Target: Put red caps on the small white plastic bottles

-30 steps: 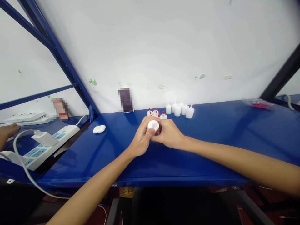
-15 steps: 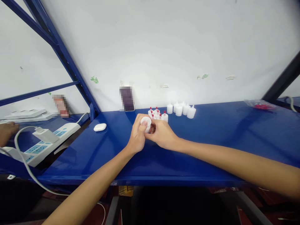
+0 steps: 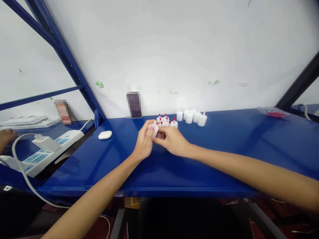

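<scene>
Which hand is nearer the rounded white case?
Left. The left hand is to the right of the case; the right hand is farther right, beyond the held bottle.

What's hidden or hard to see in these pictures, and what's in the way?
All in the head view:
White bottle: partly covered by the left hand.
Anything inside the right hand: hidden by that hand.
Phone: its picture is blurred into blocks.
Another person's hand: its arm is cut off by the left edge.
</scene>
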`<state>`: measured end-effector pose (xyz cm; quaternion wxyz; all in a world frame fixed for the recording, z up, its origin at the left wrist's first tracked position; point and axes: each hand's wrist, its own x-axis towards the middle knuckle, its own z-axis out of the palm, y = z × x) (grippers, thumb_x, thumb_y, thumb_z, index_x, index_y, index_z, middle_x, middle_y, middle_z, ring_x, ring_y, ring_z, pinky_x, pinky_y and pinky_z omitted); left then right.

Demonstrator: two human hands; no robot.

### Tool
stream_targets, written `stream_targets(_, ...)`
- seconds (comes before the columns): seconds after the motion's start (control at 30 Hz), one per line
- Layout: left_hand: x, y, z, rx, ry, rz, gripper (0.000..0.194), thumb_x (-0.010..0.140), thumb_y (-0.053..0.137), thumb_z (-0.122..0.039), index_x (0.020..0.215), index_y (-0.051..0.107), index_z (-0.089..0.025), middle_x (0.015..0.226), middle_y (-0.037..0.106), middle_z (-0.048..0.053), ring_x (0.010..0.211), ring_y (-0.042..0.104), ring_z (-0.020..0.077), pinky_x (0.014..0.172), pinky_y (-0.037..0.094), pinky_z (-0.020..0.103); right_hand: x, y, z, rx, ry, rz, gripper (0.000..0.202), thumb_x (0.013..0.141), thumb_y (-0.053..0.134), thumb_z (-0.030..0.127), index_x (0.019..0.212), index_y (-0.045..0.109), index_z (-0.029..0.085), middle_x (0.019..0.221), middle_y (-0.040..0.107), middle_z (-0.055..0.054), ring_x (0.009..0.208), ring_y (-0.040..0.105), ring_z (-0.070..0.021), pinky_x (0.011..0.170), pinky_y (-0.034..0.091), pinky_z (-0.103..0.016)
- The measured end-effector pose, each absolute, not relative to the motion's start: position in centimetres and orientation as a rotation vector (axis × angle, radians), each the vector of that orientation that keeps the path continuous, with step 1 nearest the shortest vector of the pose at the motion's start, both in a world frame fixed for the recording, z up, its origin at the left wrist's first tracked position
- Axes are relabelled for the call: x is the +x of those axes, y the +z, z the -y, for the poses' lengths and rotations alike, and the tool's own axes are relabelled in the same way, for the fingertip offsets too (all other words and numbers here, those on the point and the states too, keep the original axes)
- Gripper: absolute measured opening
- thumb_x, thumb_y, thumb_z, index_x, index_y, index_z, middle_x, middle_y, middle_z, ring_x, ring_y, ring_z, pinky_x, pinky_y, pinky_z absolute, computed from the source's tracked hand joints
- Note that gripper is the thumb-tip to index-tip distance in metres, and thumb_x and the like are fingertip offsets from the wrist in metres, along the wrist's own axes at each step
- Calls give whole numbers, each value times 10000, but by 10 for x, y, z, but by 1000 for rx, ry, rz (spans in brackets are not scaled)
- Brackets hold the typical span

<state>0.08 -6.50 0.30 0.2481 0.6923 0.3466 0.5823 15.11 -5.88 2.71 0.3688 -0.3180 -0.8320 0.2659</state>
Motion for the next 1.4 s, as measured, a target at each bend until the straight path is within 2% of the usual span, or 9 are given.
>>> stream_targets(0.1,4,2,65,1867,1570,-956,399,998,346,-514,922,547,-178,810,584,18,677,554,144,647,466,269,158,30,57,-828,522,2286,253,856,654,284,656,571,154,615,567,18,565,470,-99,567,292,-253)
stream_targets(0.2,9,2,68,1853,1540,-976,404,992,342,-543,930,524,-187,816,593,17,641,557,136,589,458,253,167,31,58,-801,415,2320,273,867,658,338,669,601,159,569,539,39,539,436,-89,585,271,-257)
stream_targets(0.4,7,4,64,1650,1530,-943,414,981,333,-596,992,484,-210,777,629,11,507,533,112,457,428,226,183,36,59,-850,431,2266,207,884,622,364,865,677,165,506,484,70,476,402,-83,552,273,-252)
stream_targets(0.57,-10,5,55,1597,1394,-970,411,982,324,-577,975,485,-199,593,599,-21,408,484,102,403,366,201,214,45,45,-1014,330,2311,187,820,555,216,643,601,176,492,449,55,470,384,-85,540,287,-264)
stream_targets(0.63,-14,4,53,1660,1323,-989,397,981,343,-549,951,512,-192,548,564,-36,393,448,90,406,343,192,229,43,40,-1038,413,2494,99,798,579,208,750,658,174,487,464,65,454,394,-89,536,300,-266)
stream_targets(0.73,-16,2,53,1741,1195,-1021,387,975,370,-525,913,543,-184,533,533,-46,409,441,91,426,347,197,245,33,38,-1028,514,2625,160,809,591,218,917,700,171,513,522,63,450,444,-96,533,327,-259)
stream_targets(1.03,-14,4,64,2265,943,-1308,421,917,513,-514,698,586,-162,583,554,-28,547,490,119,559,355,234,244,8,42,-883,548,2580,179,879,598,284,979,687,166,612,535,43,538,480,-109,568,372,-250)
stream_targets(1.23,-21,5,62,2469,798,-1186,381,949,495,-511,882,655,-172,718,616,-13,612,524,135,597,345,242,254,12,44,-915,535,2644,72,885,585,264,876,607,196,618,519,48,543,466,-112,552,343,-247)
stream_targets(1.4,-24,6,61,2548,748,-1102,361,971,473,-506,1088,605,-191,931,676,38,779,605,190,710,409,271,257,15,49,-954,460,2675,262,968,477,346,752,507,202,662,543,10,576,469,-131,574,312,-278)
